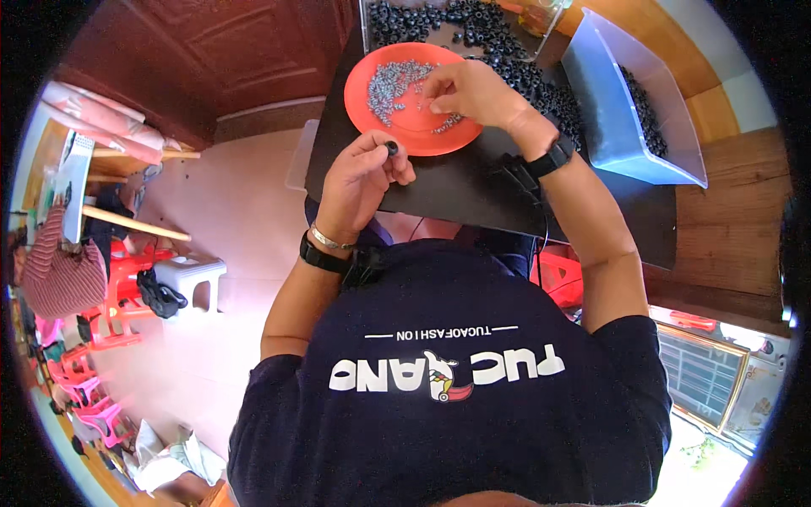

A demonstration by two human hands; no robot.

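Two hands over a black tabletop [456, 182]. Left hand [365, 179] curled tight, thumb and fingertips pinched together on a small black ring [392, 148], held just above the table's near-left part, just below the rim of an orange plate [397, 127]. Right hand [469, 91] reaching over that plate, fingers bent and nearly closed, fingertips touching down among small metal pieces [390, 84]; whether anything is pinched between them, cannot tell. Dark bands on both wrists, plus a thin metal bracelet on the left.

Plate round, shallow, smooth plastic, bright orange, with the grey shiny pieces heaped toward its upper left and a thinner scatter near the right fingertips. Beyond the plate, a loose pile of black rings [507, 51], matte and rubbery-looking, spilling across the far side of the table and along the right wrist. To the right, a translucent blue bin [608, 127], rectangular, thin-walled, tilted, with more dark rings inside.

Bare table between plate and near edge, wide enough for both forearms. Left edge of the table close beside the left hand; bin wall near the right forearm. Red plastic stools [118, 287] well apart on the floor at left.
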